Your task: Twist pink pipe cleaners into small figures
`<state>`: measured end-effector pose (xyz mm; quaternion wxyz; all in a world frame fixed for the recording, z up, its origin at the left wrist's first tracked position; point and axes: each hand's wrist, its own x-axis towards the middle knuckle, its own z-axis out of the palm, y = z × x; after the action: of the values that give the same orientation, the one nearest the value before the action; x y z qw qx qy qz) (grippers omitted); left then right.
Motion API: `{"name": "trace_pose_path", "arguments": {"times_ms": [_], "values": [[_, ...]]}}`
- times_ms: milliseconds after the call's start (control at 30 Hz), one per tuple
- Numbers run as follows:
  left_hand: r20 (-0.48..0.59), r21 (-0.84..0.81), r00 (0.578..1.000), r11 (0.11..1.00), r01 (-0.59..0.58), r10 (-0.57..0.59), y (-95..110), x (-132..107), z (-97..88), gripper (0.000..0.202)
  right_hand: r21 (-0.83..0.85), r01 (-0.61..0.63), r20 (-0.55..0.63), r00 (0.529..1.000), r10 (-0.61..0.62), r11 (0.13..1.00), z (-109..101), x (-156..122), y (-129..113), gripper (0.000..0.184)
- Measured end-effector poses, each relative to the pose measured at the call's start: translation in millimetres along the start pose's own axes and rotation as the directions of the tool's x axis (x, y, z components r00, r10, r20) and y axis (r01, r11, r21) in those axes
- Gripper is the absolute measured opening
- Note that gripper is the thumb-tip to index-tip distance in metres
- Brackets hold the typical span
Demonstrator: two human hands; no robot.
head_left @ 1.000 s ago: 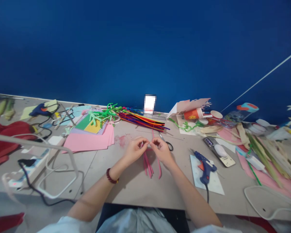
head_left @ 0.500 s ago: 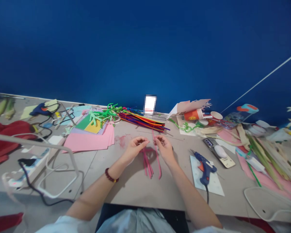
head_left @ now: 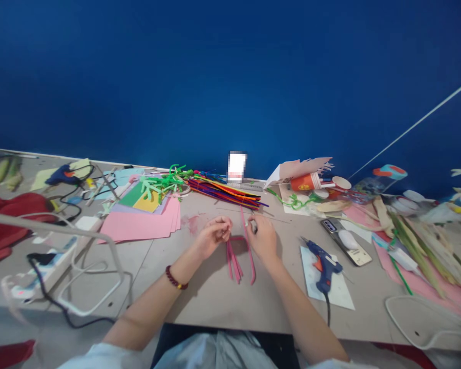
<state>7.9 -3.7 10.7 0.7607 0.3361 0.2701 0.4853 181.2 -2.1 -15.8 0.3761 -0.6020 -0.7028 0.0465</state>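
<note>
My left hand (head_left: 215, 236) is above the table with its fingers curled and tips together; whatever is between them is too small to make out. Just beside and below it lie several short pink pipe cleaners (head_left: 235, 264), fanned toward me. My right hand (head_left: 265, 240) is closed, thumb toward the left, around a small greyish thing that I cannot make out. A long pink pipe cleaner (head_left: 250, 259) passes beside that thumb, bent at its near end. Another pink piece (head_left: 237, 238) lies crosswise between the hands.
Behind the hands lies a bundle of coloured pipe cleaners (head_left: 225, 193). Pink paper sheets (head_left: 138, 225) and green pipe-cleaner shapes (head_left: 169, 179) are at left, near a power strip (head_left: 57, 259). To the right are a blue glue gun (head_left: 328, 267), a phone (head_left: 359, 256) and paper cups (head_left: 305, 182).
My right hand has turned inward, its fingers curling more and showing a greyish thing. The left fingers have drawn slightly back from the middle. The pink pipe cleaners have stayed put.
</note>
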Motion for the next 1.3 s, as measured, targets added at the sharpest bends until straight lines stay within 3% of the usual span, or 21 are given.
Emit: {"name": "trace_pose_path", "arguments": {"times_ms": [167, 400, 533, 700, 833, 967, 1067, 1167, 1233, 1300], "values": [[-0.027, -0.019, 0.999, 0.999, 0.047, -0.048, -1, 1, -4.3, 0.015, 0.110, 0.017, 0.047, 0.999, -0.023, 0.994, -7, -1, -4, 0.032], [-0.077, 0.010, 0.997, 1.000, -0.028, 0.028, -5, 5, -8.3, 0.013, 0.052, -0.089, 0.155, 0.985, 0.080, 0.995, -4, -2, -9, 0.027], [-0.165, 0.048, 0.980, 0.994, -0.102, 0.108, -5, 11, -12.3, 0.015, 0.138, 0.004, 0.204, 0.979, -0.032, 0.990, 4, -4, -9, 0.022], [-0.270, -0.035, 0.954, 0.989, -0.144, 0.130, 1, 14, -18.0, 0.012, 0.180, 0.119, 0.350, 0.920, -0.177, 0.976, 5, -8, -18, 0.014], [-0.312, -0.206, 0.949, 0.971, -0.121, 0.052, 9, 14, -20.4, 0.010, 0.121, 0.162, 0.398, 0.896, -0.198, 0.979, 5, -11, -19, 0.014], [-0.296, -0.228, 0.953, 0.965, -0.132, 0.060, 10, 16, -23.6, 0.009, 0.065, 0.168, 0.433, 0.883, -0.179, 0.984, 7, -10, -16, 0.008], [-0.342, -0.048, 0.932, 0.989, -0.143, 0.118, 7, 19, -27.3, 0.008, 0.089, 0.146, 0.405, 0.898, -0.170, 0.985, 6, -7, -15, 0.010], [-0.381, 0.323, 0.892, 0.939, -0.116, 0.242, 4, 19, -29.3, 0.005, 0.131, 0.098, 0.321, 0.937, -0.135, 0.987, 4, -5, -15, 0.013], [-0.344, 0.485, 0.899, 0.871, -0.079, 0.273, 3, 18, -29.0, 0.009, 0.148, 0.066, 0.263, 0.959, -0.104, 0.987, 3, -4, -13, 0.015], [-0.272, 0.558, 0.932, 0.828, -0.050, 0.240, 2, 18, -28.5, 0.013, 0.154, 0.037, 0.206, 0.976, -0.069, 0.987, 3, -3, -10, 0.017]]}}
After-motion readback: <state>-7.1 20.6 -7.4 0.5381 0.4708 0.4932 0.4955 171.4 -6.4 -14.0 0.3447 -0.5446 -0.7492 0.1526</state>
